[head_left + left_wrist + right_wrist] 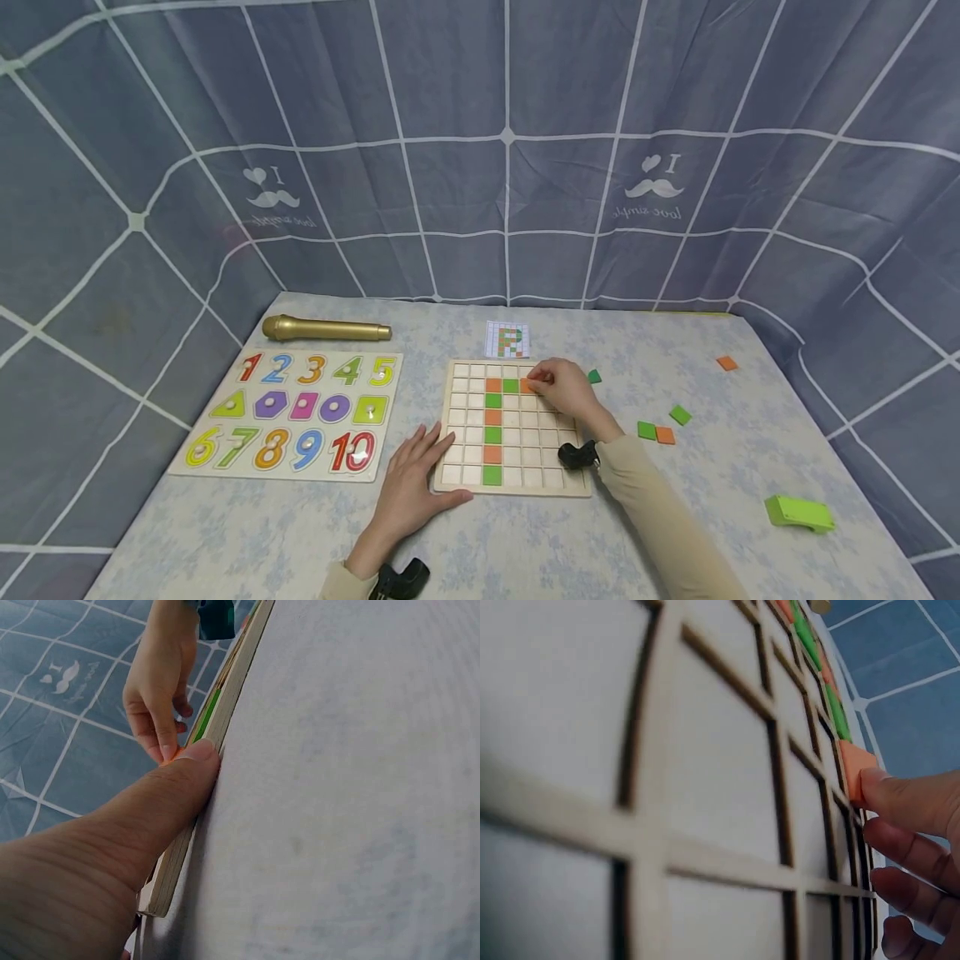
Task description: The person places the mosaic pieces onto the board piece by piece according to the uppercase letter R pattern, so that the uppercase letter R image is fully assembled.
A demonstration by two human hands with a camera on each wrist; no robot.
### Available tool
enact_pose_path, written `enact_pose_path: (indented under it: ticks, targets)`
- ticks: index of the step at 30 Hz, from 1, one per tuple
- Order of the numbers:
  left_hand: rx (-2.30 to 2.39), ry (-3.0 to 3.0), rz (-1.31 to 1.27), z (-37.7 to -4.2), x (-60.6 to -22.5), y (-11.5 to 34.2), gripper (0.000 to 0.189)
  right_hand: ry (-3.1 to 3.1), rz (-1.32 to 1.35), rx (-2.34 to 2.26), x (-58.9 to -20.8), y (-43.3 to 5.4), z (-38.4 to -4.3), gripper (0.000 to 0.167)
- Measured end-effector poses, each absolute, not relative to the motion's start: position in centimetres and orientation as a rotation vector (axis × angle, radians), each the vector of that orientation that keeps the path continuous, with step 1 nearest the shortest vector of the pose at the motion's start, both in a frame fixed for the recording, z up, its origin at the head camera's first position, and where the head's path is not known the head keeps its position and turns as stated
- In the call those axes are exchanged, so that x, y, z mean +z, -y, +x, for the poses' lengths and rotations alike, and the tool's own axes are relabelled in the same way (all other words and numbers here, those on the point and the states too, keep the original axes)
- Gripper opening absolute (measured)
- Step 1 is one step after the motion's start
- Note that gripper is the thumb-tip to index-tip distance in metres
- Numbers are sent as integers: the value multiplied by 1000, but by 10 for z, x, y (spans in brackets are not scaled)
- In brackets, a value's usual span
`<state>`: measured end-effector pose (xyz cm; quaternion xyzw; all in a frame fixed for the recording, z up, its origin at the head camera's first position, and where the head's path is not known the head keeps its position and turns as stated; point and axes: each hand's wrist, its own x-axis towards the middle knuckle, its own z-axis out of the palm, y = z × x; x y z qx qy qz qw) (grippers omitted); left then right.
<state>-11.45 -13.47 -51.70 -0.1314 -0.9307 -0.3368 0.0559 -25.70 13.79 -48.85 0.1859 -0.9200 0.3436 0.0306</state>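
A wooden grid board (525,487) lies on the table, with a column and short row of alternating orange and green square tiles. My right hand (566,390) pinches an orange tile (859,771) over the board's upper part, beside a green tile (511,386). The thumb presses on that tile in the right wrist view; the board hides part of the fingers. My left hand (412,479) rests at the board's lower left corner with fingers spread and straight, the thumb along the front edge. Behind the board lies a small pattern card (507,340).
Loose tiles lie to the right, including a green tile (680,415) and an orange tile (727,363). A bright green block (800,513) is at the right front. On the left are a number and shape puzzle board (288,417) and a gold microphone (326,328).
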Motion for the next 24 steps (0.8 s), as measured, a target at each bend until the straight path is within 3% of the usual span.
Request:
enact_pose_path:
  ticks: [24]
  targets:
    - [-1011, 2813, -415, -115, -518, 135, 86, 2893, 652, 949, -488, -141, -260, 14]
